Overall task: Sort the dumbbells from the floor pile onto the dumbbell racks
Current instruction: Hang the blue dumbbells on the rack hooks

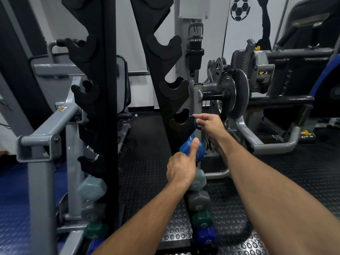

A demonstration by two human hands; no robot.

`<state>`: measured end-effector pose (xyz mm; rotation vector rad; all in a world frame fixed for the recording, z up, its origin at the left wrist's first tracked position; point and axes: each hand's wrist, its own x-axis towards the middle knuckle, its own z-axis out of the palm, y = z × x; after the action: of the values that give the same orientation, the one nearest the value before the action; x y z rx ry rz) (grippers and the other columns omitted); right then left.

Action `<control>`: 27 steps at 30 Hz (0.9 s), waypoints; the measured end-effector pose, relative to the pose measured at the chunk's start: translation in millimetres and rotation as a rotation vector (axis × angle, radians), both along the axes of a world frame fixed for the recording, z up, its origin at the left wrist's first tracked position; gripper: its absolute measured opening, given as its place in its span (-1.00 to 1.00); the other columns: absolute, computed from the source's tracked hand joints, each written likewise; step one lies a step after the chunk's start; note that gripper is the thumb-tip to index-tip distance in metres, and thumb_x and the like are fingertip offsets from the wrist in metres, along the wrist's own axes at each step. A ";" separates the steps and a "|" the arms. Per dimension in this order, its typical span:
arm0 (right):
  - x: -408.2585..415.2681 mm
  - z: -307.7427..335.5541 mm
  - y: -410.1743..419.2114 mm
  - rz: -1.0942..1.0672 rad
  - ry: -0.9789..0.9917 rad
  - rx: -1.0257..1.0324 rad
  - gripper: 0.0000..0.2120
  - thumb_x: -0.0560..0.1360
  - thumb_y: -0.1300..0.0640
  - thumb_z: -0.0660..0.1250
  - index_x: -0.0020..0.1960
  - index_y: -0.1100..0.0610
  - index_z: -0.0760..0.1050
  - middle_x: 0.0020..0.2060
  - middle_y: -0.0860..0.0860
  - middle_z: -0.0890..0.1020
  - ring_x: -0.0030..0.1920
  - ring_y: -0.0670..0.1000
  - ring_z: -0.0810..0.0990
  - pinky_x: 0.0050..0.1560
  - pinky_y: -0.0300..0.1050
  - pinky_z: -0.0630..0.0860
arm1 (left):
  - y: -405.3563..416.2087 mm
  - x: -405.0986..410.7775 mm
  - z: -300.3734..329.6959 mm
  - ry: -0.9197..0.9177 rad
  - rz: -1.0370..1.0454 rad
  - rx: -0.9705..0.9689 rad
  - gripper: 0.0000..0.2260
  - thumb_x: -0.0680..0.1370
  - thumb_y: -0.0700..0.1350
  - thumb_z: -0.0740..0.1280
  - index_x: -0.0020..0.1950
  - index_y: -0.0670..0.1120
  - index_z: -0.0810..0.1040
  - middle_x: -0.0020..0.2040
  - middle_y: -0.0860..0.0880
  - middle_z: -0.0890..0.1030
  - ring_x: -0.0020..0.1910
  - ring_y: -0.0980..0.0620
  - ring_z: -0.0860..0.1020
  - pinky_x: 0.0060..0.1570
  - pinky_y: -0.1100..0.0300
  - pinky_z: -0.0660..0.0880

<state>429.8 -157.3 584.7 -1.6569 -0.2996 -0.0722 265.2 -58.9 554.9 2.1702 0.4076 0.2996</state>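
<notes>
A blue dumbbell (pixel 189 144) is held tilted against the right rack (pixel 161 74), at five o'clock from an empty cradle (pixel 181 121). Its lower head is gripped by the left hand (pixel 182 168), thumb up; its upper head is pinched by the right hand (pixel 209 124).

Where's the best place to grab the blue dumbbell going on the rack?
Probably by the thin bar in the middle of the blue dumbbell, coming from the open right side of the rack. Fingers wrap around a bar; the fat ends are wide and smooth. Here the left hand and right hand hold its ends.
</notes>
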 end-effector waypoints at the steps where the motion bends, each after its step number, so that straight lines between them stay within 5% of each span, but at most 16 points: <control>1: -2.3 1.5 -0.6 0.013 0.006 0.002 -0.69 0.58 0.42 0.28 0.25 0.27 0.65 0.10 0.12 0.72 0.13 0.02 0.69 0.14 -0.13 0.62 | 1.1 -0.2 -0.7 0.004 -0.010 -0.022 -0.21 0.52 0.54 -0.03 -0.28 -0.14 0.59 -0.29 -0.07 0.63 -0.30 0.01 0.60 -0.34 0.13 0.42; 5: -3.8 3.5 -5.2 0.052 0.061 -0.014 -0.63 0.57 0.42 0.22 0.24 0.19 0.67 0.19 0.09 0.70 0.26 0.02 0.64 0.30 -0.10 0.57 | 4.7 -0.2 -4.7 0.030 -0.031 -0.185 -0.13 0.45 0.60 0.00 -0.20 -0.17 0.66 -0.33 -0.10 0.65 -0.27 -0.10 0.68 -0.13 -0.01 0.62; 8: -9.1 7.0 -0.5 0.132 0.078 -0.104 -0.61 0.60 0.42 0.18 0.23 0.18 0.68 0.19 0.03 0.71 0.27 -0.04 0.62 0.34 -0.13 0.52 | 3.5 -5.3 -3.3 0.073 -0.034 -0.479 -0.14 0.42 0.61 0.08 -0.03 -0.19 0.62 -0.40 -0.08 0.58 -0.46 0.00 0.56 -0.36 0.13 0.52; 11: -15.4 4.5 8.4 0.168 0.089 -0.142 -0.61 0.62 0.45 0.15 -0.04 0.12 0.68 -0.10 -0.05 0.73 -0.01 -0.15 0.68 0.06 -0.32 0.58 | 3.4 -8.1 -2.6 0.096 -0.017 -0.622 -0.13 0.42 0.60 0.11 0.07 -0.21 0.61 -0.31 -0.10 0.61 -0.53 0.08 0.50 -0.50 0.24 0.44; 14: -11.3 -3.4 10.5 0.148 0.071 -0.123 -0.67 0.63 0.45 0.13 0.12 0.24 0.65 0.01 0.02 0.69 0.11 -0.05 0.68 -0.03 -0.35 0.58 | 4.6 -10.5 -0.7 0.108 -0.024 -0.628 -0.12 0.42 0.60 0.10 0.07 -0.22 0.61 -0.31 -0.11 0.62 -0.54 0.09 0.49 -0.52 0.25 0.44; 17: -9.1 -6.3 8.5 0.142 0.040 -0.164 -0.68 0.63 0.43 0.19 0.03 0.12 0.65 -0.01 -0.02 0.68 0.08 -0.04 0.66 0.01 -0.30 0.57 | 4.8 -12.8 3.2 0.121 -0.005 -0.477 -0.12 0.43 0.61 0.03 -0.01 -0.20 0.61 -0.33 -0.11 0.63 -0.49 0.04 0.55 -0.46 0.20 0.50; 20: -8.8 -7.2 7.8 0.143 0.031 -0.201 -0.61 0.60 0.45 0.22 -0.06 0.03 0.66 -0.15 -0.14 0.74 -0.02 -0.15 0.69 -0.02 -0.34 0.55 | 5.9 -14.4 10.2 0.038 0.097 -0.111 -0.25 0.50 0.55 0.02 -0.12 -0.12 0.56 -0.20 -0.07 0.63 -0.24 -0.05 0.62 -0.19 0.05 0.58; 23: -13.5 -5.7 9.5 0.172 0.020 -0.234 -0.58 0.58 0.49 0.19 -0.02 0.03 0.66 -0.22 -0.20 0.74 -0.18 -0.31 0.65 -0.08 -0.35 0.49 | 5.0 -22.2 21.8 -0.049 0.155 0.114 -0.38 0.54 0.45 0.20 0.09 -0.13 0.50 -0.19 0.05 0.52 -0.14 -0.08 0.59 -0.17 0.10 0.46; 27: -26.8 -7.6 7.9 0.188 0.028 -0.195 -0.64 0.63 0.44 0.14 0.21 0.14 0.61 -0.18 -0.12 0.66 -0.33 -0.35 0.58 -0.25 -0.43 0.45 | -1.5 -24.9 23.5 -0.079 0.154 0.331 -0.32 0.48 0.31 0.43 0.34 -0.11 0.28 0.05 -0.08 0.65 0.03 -0.14 0.67 -0.05 0.03 0.56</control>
<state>403.0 -149.5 577.1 -1.8130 -0.4516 0.1254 240.3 -60.4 578.4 2.4432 0.5113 0.5707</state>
